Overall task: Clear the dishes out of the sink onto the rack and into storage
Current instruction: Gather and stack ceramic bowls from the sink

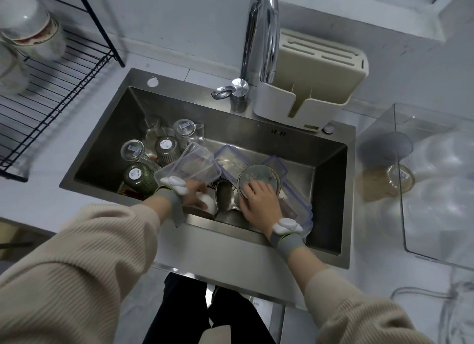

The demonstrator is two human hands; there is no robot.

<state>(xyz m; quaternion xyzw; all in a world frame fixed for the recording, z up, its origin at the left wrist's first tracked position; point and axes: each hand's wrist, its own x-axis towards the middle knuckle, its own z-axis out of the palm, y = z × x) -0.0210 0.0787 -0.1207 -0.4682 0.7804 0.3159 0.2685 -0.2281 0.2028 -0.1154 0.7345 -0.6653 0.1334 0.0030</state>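
Both hands reach into the steel sink (256, 138). My right hand (259, 202) grips the near rim of a small grey-green patterned dish (261, 177) that stands tilted among clear blue-edged plastic containers (230, 161). My left hand (196, 195) holds a small white dish (209, 204) low at the sink's front, under a clear plastic box (189, 165). A metal ladle or spoon (224, 195) lies between the hands. Several upturned glasses (166, 148) stand at the sink's left.
A black wire rack (56, 92) stands on the counter at left with stacked white bowls (30, 33). The tall faucet (261, 35) and a beige utensil holder (307, 82) sit behind the sink. A clear storage bin (436, 179) holding glassware stands at right.
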